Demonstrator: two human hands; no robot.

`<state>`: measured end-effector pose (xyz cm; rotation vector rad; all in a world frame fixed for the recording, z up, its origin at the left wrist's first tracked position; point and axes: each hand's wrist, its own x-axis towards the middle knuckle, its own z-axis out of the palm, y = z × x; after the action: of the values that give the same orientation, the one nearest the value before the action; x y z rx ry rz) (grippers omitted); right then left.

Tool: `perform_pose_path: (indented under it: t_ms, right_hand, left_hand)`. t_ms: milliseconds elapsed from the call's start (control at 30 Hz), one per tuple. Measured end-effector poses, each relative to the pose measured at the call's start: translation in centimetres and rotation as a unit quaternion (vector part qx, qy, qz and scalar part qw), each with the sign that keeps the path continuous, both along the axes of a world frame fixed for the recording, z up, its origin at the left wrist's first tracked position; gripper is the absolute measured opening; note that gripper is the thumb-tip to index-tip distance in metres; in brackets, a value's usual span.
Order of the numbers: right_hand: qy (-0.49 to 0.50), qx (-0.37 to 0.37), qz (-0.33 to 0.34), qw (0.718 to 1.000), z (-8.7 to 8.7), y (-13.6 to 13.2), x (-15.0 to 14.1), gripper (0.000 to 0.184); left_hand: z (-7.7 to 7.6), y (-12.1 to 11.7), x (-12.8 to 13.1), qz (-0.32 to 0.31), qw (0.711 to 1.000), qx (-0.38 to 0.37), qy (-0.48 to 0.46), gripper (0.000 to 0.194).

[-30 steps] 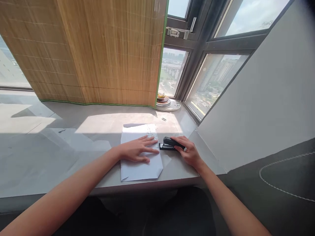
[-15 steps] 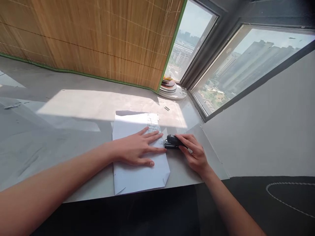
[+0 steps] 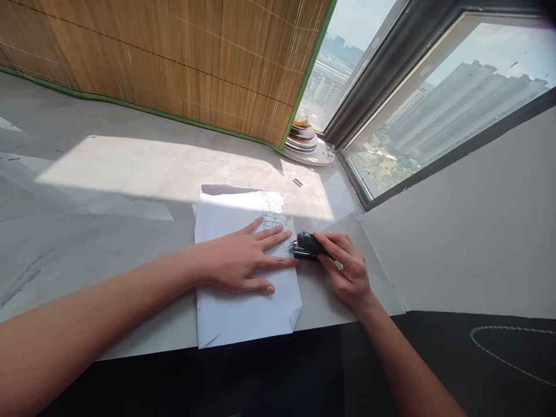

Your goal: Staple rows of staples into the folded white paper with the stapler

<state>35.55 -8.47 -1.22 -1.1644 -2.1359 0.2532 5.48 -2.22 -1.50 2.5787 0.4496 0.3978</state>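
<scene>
My left hand (image 3: 249,260) lies flat on a white folded paper (image 3: 234,318), its fingers spread toward the right edge. Many staples (image 3: 273,211) in close rows cover a strip along the paper's upper right side, partly beneath my fingertips. In my right hand (image 3: 345,269) is a black stapler (image 3: 308,246), gripped from its back end between thumb and fingers. Its nose points left and meets the paper's right edge beside my left fingers. Whether the jaws touch the sheet, I cannot tell.
Two short staple strips (image 3: 297,182) lie on the pale tabletop (image 3: 143,156) beyond the paper. A stack of plates (image 3: 304,142) stands in the window corner. A bamboo blind (image 3: 165,63) hangs at the back, and a white wall (image 3: 469,231) bounds the right.
The camera view has shifted slightly. Both hands keep nearly the same places on the paper and the stapler; the stapler's nose stays at the paper's right edge.
</scene>
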Motion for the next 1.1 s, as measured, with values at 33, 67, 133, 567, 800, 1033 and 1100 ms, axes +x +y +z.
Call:
perform_pose_path:
  t_ms: [33,67,133,567,800,1033,1100]
  right_hand:
    - [-0.003,-0.002,0.005,1.000,-0.04,-0.01,-0.01,0.059]
    - [-0.007,-0.004,0.010,1.000,-0.08,-0.02,-0.02,0.060]
    - [-0.018,-0.007,0.018,1.000,-0.21,-0.02,-0.05,0.060]
    - [-0.067,0.017,0.017,0.997,-0.57,0.07,-0.27,0.064]
    - [-0.084,0.027,0.015,0.996,-0.74,0.08,-0.36,0.066]
    - [-0.084,0.028,0.016,0.996,-0.65,0.09,-0.37,0.068]
    - [-0.083,0.029,0.016,0.996,-0.67,0.10,-0.35,0.068]
  left_hand:
    - [-0.04,-0.03,0.02,0.001,1.000,0.002,-0.001,0.058]
    - [-0.07,-0.06,0.04,0.003,1.000,0.004,-0.004,0.058]
    - [-0.10,-0.13,0.10,0.006,1.000,0.011,-0.010,0.058]
    - [-0.71,-0.21,0.27,0.021,1.000,0.000,-0.017,0.064]
    - [-0.94,-0.25,0.24,0.027,0.999,0.004,-0.017,0.066]
    - [-0.43,-0.36,0.29,0.010,1.000,0.006,-0.013,0.059]
    - [-0.36,-0.37,0.27,0.016,1.000,0.000,-0.017,0.061]
